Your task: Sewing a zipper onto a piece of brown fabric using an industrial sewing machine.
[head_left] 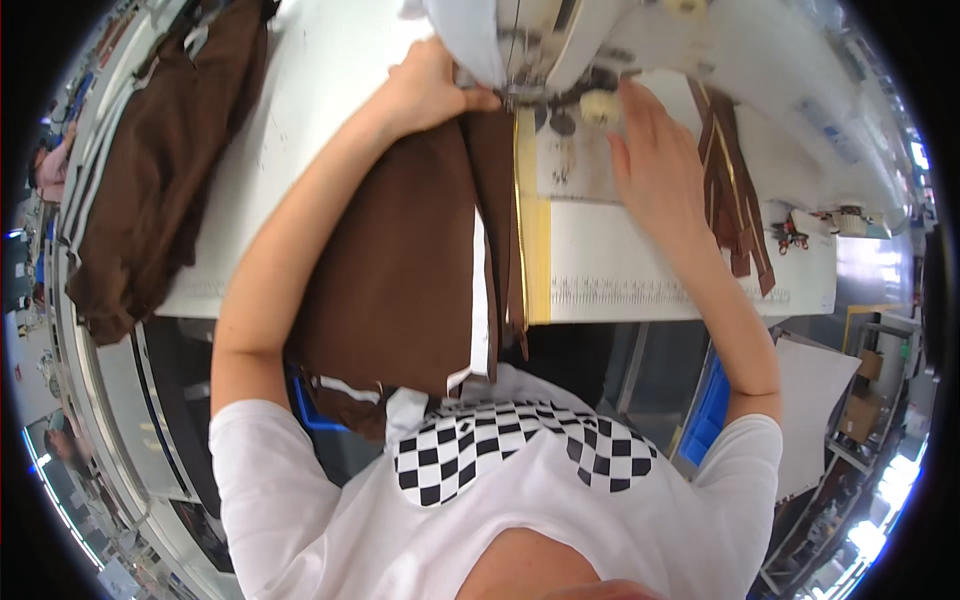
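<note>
At a sewing machine (700,40), my left hand (435,90) grips the top of a brown fabric piece (385,260) just left of the needle area, its thumb reaching toward the presser foot (510,95). The fabric hangs over the table's front edge and has a white strip along its right side. A brown zipper with gold teeth (519,230) runs from the foot down beside a pale yellow strip (540,260). My right hand (650,150) is at the machine bed next to a small cream knob (600,107), fingers loosely bent and thumb apart.
More brown fabric (160,160) is heaped at the table's left. Brown zippers (730,185) lie right of my right hand. A white table (620,300) with a printed scale spans the front. Blue bins (705,400) sit below at right. Other people (50,165) appear at the far left.
</note>
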The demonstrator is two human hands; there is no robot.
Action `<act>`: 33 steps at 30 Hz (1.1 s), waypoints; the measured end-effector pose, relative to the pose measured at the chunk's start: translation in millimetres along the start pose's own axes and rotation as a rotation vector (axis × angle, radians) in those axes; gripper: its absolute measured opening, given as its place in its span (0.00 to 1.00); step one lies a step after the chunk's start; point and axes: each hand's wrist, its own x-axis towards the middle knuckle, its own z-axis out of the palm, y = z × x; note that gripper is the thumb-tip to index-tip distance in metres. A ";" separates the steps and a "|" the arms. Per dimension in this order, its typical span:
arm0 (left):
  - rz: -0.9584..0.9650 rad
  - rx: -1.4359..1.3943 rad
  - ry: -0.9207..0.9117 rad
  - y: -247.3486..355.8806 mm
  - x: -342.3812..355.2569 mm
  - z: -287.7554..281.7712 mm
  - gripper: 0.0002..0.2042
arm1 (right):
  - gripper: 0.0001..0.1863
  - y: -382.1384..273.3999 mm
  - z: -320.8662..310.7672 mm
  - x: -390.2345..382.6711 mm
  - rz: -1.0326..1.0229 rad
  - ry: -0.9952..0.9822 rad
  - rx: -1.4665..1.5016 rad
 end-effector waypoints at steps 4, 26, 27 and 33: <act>0.570 0.478 0.251 73.0 -89.2 4.6 0.02 | 0.22 -44.3 -30.7 -82.1 -0.288 -0.009 0.429; -0.093 0.208 0.725 55.3 -164.9 -85.8 0.06 | 0.14 -71.7 -28.8 -97.8 -0.573 0.136 0.565; -0.091 0.207 0.727 61.7 -160.7 -84.8 0.06 | 0.14 -69.1 -29.2 -94.6 -0.581 0.115 0.566; 0.666 -0.012 0.126 92.5 -174.1 -16.7 0.07 | 0.13 -67.0 -37.0 -85.9 -0.673 0.043 0.476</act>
